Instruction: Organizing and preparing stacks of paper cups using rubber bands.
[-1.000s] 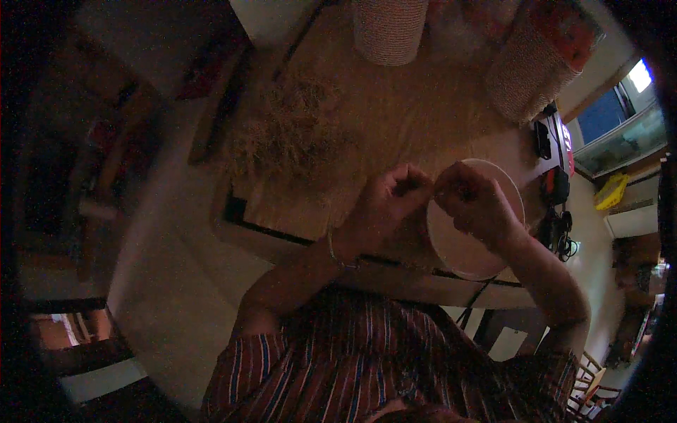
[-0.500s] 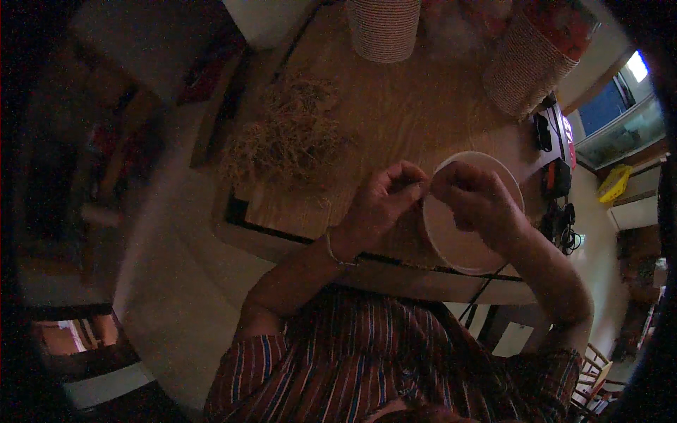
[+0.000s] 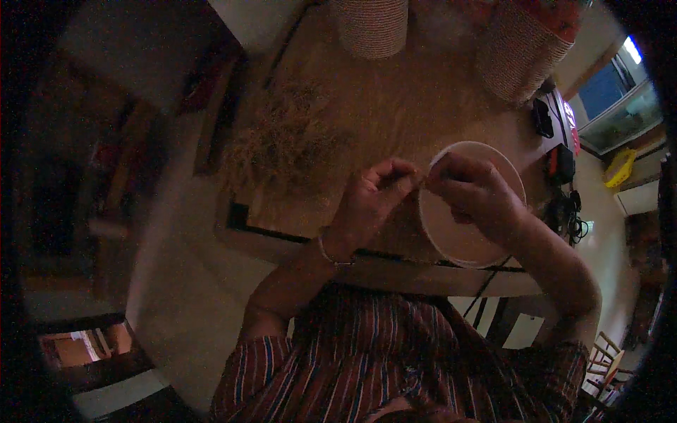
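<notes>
My left hand (image 3: 370, 204), with a bracelet at the wrist, is pinched closed near the front edge of the table. Its fingertips almost meet those of my right hand (image 3: 479, 194), which is also closed, fingers curled in. Anything held between the fingertips is too small and dark to make out. Beneath my right hand is a round, pale container (image 3: 476, 243) with a white rim, close to the table's edge; my hand covers part of it. To the left of my hands lies a loose, tangled heap of dry, brownish plant stems (image 3: 289, 144).
On the wooden table (image 3: 395, 106), a ribbed, cord-like round container (image 3: 371, 32) stands at the far side. A second ribbed container (image 3: 522, 56), with something red at its top, leans at the far right. Dark devices and cables (image 3: 564, 204) line the right edge.
The view has shifted slightly. Both hands stay pinched close together; the fingers of my right hand have curled a little differently over the pale container.
</notes>
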The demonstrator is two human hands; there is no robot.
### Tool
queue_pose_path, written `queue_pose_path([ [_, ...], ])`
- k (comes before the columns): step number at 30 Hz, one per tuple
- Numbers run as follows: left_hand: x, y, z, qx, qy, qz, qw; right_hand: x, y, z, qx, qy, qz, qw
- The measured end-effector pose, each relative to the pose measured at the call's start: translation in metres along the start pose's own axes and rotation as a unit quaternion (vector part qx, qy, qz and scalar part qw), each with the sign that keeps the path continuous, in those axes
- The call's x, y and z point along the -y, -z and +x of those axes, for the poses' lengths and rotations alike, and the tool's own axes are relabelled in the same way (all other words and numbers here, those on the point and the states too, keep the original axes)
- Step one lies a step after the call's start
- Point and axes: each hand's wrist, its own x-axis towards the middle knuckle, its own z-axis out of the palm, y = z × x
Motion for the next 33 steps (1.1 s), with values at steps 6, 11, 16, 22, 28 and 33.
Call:
queue_pose_path([
  [6,-0.006,-0.006,0.0,-0.012,-0.009,-0.03,0.999,0.009,-0.008,-0.001,-0.032,0.001,-0.065,0.997],
  [11,-0.023,-0.009,-0.002,-0.032,0.031,-0.027,0.999,0.006,-0.012,0.003,-0.059,0.119,-0.171,0.976],
  [16,-0.023,-0.011,0.001,0.001,0.049,-0.109,0.993,-0.004,-0.006,0.01,-0.091,0.192,-0.313,0.926],
  [22,-0.013,-0.006,0.006,0.005,0.013,-0.041,0.999,-0.008,-0.007,0.014,-0.103,0.251,-0.336,0.902],
  [28,-0.019,-0.004,0.006,0.011,-0.004,0.012,1.0,0.002,-0.018,0.006,-0.129,0.183,-0.342,0.913],
  [33,-0.016,-0.004,0.004,0.011,-0.01,0.002,1.0,-0.005,-0.014,0.008,-0.119,0.22,-0.389,0.887],
])
